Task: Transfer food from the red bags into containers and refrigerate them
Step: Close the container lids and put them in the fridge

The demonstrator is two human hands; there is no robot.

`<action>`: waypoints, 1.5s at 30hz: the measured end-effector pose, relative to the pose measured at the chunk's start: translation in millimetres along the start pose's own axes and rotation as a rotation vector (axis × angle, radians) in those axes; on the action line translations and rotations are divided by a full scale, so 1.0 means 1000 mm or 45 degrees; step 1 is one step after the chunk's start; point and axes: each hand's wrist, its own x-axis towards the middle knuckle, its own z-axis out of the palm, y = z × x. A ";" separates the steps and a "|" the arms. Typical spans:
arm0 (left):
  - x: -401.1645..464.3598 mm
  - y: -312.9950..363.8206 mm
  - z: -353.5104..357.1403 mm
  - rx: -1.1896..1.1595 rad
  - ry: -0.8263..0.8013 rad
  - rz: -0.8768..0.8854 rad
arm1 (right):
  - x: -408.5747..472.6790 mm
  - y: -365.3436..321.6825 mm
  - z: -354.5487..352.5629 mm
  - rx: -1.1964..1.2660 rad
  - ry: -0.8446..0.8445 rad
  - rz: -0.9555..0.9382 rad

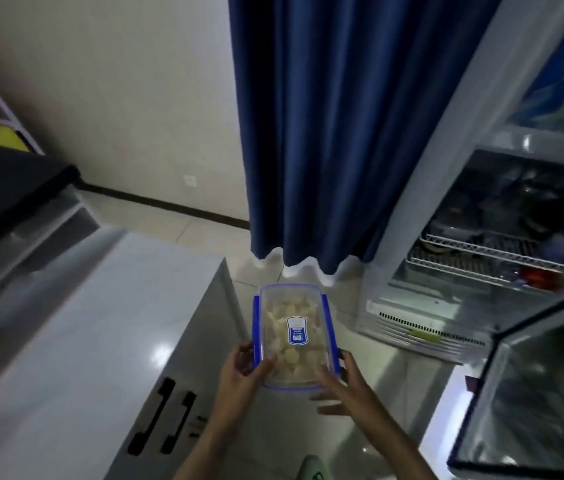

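- A clear plastic container (293, 336) with blue clip latches along its long sides and a lid with a blue and white sticker is held out in front of the person, above the pale tiled floor (374, 407)
- Pale, lumpy pieces of food (282, 317) fill the container and show through the lid; what kind of food cannot be told
- The left hand (243, 374) grips the near left corner of the container, thumb lying over the lid edge and fingers curled round the blue latch side
- The right hand (344, 379) holds the near right corner, thumb stretched across the lid and fingers wrapped round the side and underneath
- To the right stands a display refrigerator (453, 209) with its glass door (530, 393) swung open toward the camera; the container is near it but outside it, to the left of the opening
- Inside the refrigerator white wire shelves (481, 252) carry dark, blurred items, and something red (538, 277) lies at the right end of the lower shelf
- A white chest freezer (93, 341) with two black handles (166, 415) on its front sits to the left, just beside the left hand
- A dark blue curtain (336, 133) hangs behind the container, its hem just above the floor
- A cream wall (117, 98) with a dark baseboard runs to the left of the curtain
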 end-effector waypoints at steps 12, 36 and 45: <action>0.087 0.032 0.186 0.236 -0.607 -0.115 | 0.028 -0.032 -0.146 0.472 0.634 -0.141; 0.223 0.075 0.494 0.596 -1.059 -0.020 | 0.116 -0.089 -0.379 0.749 1.324 -0.317; 0.326 0.076 0.610 1.467 -0.756 0.694 | 0.187 -0.088 -0.514 0.754 1.311 -0.241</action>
